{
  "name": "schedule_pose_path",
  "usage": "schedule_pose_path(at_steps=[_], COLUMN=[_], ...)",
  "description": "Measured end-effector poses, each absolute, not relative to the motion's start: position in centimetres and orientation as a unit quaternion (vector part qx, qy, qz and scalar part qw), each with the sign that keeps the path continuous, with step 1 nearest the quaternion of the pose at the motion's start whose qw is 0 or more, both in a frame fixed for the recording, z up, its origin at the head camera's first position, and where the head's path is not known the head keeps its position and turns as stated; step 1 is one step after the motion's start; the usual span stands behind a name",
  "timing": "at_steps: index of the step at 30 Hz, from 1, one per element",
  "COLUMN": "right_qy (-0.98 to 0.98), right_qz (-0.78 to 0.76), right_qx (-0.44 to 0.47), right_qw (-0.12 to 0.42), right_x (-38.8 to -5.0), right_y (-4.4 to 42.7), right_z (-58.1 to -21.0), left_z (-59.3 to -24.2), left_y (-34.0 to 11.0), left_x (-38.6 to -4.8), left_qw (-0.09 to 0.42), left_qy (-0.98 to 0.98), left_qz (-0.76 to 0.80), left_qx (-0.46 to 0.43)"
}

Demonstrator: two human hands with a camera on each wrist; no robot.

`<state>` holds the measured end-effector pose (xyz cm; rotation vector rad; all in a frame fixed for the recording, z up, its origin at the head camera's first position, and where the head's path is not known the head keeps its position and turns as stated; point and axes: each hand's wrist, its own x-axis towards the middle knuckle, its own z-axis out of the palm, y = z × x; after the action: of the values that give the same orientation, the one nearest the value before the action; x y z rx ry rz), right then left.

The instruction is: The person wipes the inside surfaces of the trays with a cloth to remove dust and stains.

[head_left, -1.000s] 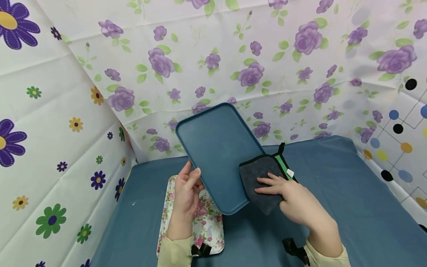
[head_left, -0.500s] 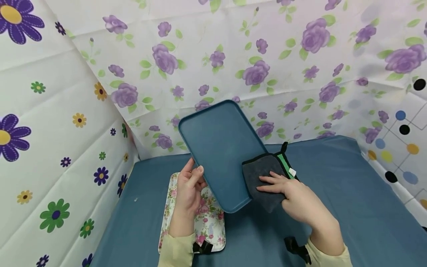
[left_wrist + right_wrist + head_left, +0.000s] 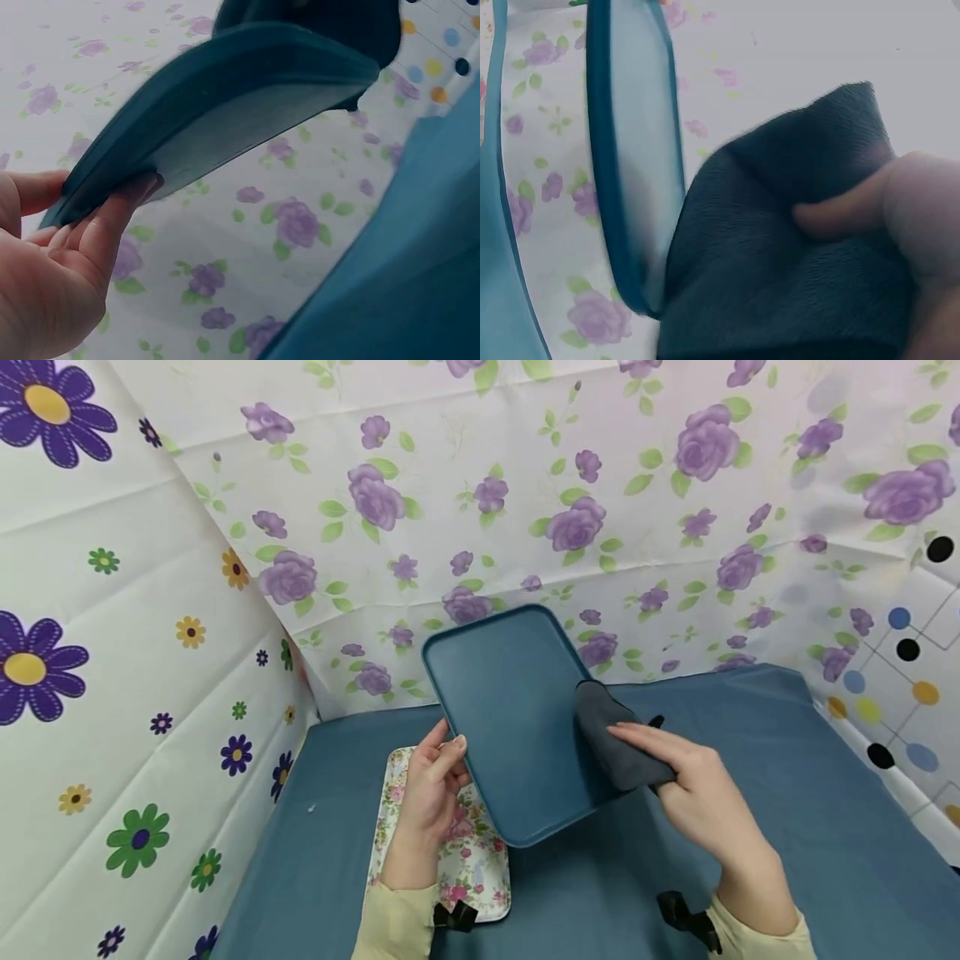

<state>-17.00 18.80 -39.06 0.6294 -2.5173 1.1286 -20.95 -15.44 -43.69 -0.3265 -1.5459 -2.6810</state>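
Observation:
A blue rectangular tray (image 3: 517,718) is held up at a tilt above the table. My left hand (image 3: 435,785) grips its left edge, the thumb on the front face and the fingers behind; the left wrist view shows the tray (image 3: 217,112) pinched this way. My right hand (image 3: 701,789) holds a folded dark grey cloth (image 3: 618,739) over the tray's right edge. In the right wrist view the thumb presses into the cloth (image 3: 780,247), beside the tray's rim (image 3: 604,150). The fingers behind the cloth are hidden there.
A white floral tray (image 3: 480,868) lies on the blue-covered table (image 3: 795,827), partly behind my left forearm. Flower-print sheets (image 3: 480,502) hang at the back and left, and a dotted sheet (image 3: 892,693) hangs at the right.
The cloth has folded over, and its green side no longer shows in the head view. My right hand has turned and shifted slightly right. The blue tray has moved a little right and down.

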Motion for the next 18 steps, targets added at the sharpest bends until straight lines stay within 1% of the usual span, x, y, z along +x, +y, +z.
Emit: schedule_pose_path(at_steps=[4, 8, 12, 18], right_qy=[-0.865, -0.866, -0.871, -0.882], right_qz=[0.421, 0.42, 0.411, 0.397], right_qx=[0.172, 0.125, 0.101, 0.083], right_qw=[0.213, 0.24, 0.248, 0.239], right_x=[-16.7, -16.8, -17.0, -16.8], right_y=[20.7, 22.6, 24.2, 25.6], right_z=[-38.9, -39.1, -39.6, -40.3], left_z=[-44.5, -45.7, -47.2, -49.0], left_y=[-15.6, -15.9, -15.9, -15.2], left_x=[-20.9, -20.6, -20.3, -19.9], left_qw=[-0.031, -0.08, -0.12, -0.169], left_qy=[-0.502, -0.521, -0.546, -0.552], left_qz=[-0.86, -0.846, -0.827, -0.815], left_qx=[-0.087, -0.078, -0.064, -0.048])
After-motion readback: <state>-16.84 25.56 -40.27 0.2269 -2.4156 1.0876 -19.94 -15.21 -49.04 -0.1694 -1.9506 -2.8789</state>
